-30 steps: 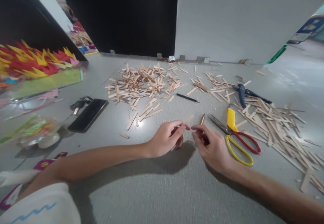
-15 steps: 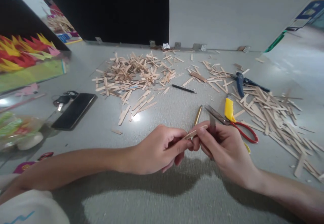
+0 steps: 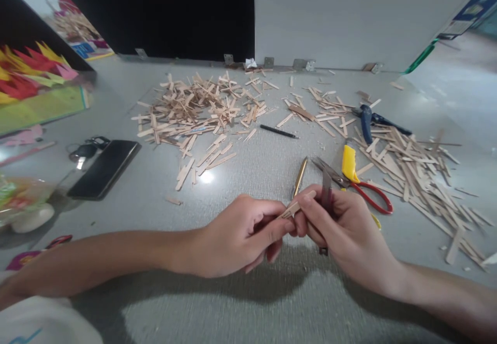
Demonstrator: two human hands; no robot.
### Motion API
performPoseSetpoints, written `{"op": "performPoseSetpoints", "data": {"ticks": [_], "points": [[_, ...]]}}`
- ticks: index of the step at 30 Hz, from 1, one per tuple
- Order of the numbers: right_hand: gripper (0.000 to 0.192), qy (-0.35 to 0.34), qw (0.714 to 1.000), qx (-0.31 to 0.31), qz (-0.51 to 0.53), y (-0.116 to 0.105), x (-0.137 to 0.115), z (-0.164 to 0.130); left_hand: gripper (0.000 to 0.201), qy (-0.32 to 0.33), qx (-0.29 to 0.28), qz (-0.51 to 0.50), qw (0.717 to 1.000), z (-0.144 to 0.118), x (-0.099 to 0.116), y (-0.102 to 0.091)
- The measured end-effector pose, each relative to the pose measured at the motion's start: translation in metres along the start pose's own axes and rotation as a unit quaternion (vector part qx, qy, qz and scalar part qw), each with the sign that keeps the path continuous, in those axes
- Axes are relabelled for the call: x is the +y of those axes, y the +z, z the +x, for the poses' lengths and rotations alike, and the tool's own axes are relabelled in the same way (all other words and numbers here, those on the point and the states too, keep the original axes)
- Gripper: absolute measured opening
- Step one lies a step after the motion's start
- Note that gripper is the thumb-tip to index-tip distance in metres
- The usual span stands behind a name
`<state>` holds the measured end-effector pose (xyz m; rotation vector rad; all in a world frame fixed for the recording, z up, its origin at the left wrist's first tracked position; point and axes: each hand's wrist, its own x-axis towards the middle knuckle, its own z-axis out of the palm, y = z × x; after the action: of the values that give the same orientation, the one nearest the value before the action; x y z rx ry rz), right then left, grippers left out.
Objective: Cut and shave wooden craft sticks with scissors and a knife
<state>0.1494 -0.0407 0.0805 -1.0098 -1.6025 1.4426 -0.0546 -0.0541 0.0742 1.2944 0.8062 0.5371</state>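
My left hand is closed, thumb and forefinger pinching one end of a small wooden craft stick. The stick looks notched or split near the left fingertips. My right hand pinches the other end between thumb and finger. Tucked in the same right hand is a craft knife, its blade pointing up and away and its lower end showing below the fingers. Just beyond my hands lie a gold pen and red-handled scissors. A yellow-handled tool lies across the scissors.
Loose craft sticks form a heap at the far left, with another pile at right. Blue-handled pliers and a black pencil lie beyond. At left are a phone and keys. Upright panels stand behind.
The craft stick's near end now looks more split, with a pale piece standing out by the left fingertips. Both hands keep their grip. The view has shifted slightly.
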Motion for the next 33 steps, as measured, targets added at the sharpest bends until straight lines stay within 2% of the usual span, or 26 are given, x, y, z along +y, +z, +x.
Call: {"op": "performPoseSetpoints", "data": {"ticks": [7, 12, 15, 17, 19, 20, 23, 26, 28, 30, 33], "points": [[0.046, -0.022, 0.997, 0.057, -0.046, -0.005, -0.005, 0.005, 0.026, 0.018, 0.048, -0.003, 0.999, -0.002, 0.005, 0.0], [0.047, -0.022, 0.997, 0.052, -0.054, -0.005, -0.005, 0.006, 0.03, 0.03, 0.06, -0.018, 0.998, -0.001, 0.005, -0.001], [0.032, -0.032, 0.993, 0.078, -0.087, -0.006, -0.001, 0.007, 0.029, 0.036, 0.068, -0.007, 0.997, -0.001, 0.005, -0.001], [0.019, -0.057, 0.98, 0.114, -0.154, -0.01, 0.002, 0.007, 0.028, 0.046, 0.086, -0.002, 0.995, 0.0, 0.005, -0.001], [0.012, -0.11, 0.949, 0.127, -0.266, -0.018, 0.003, 0.007, 0.031, 0.053, 0.106, -0.004, 0.993, 0.0, 0.005, 0.0], [0.014, -0.148, 0.925, 0.121, -0.328, -0.022, 0.002, 0.007, 0.033, 0.056, 0.115, -0.005, 0.992, 0.0, 0.005, 0.0], [0.026, -0.266, 0.83, 0.076, -0.484, -0.036, -0.005, 0.004, 0.037, 0.067, 0.132, 0.001, 0.989, -0.001, 0.006, 0.001], [0.04, -0.334, 0.749, 0.049, -0.569, -0.047, -0.016, -0.002, 0.035, 0.071, 0.142, 0.005, 0.987, -0.002, 0.007, 0.003], [0.043, -0.351, 0.721, 0.012, -0.597, -0.052, -0.023, -0.004, 0.034, 0.071, 0.143, 0.005, 0.987, -0.002, 0.006, 0.002], [0.043, -0.345, 0.71, -0.042, -0.613, -0.054, -0.023, -0.004, 0.032, 0.074, 0.142, 0.022, 0.987, 0.0, 0.005, 0.0], [0.046, -0.324, 0.705, -0.066, -0.627, -0.055, -0.003, 0.004, 0.029, 0.064, 0.148, 0.082, 0.984, 0.01, -0.002, -0.009]]}}
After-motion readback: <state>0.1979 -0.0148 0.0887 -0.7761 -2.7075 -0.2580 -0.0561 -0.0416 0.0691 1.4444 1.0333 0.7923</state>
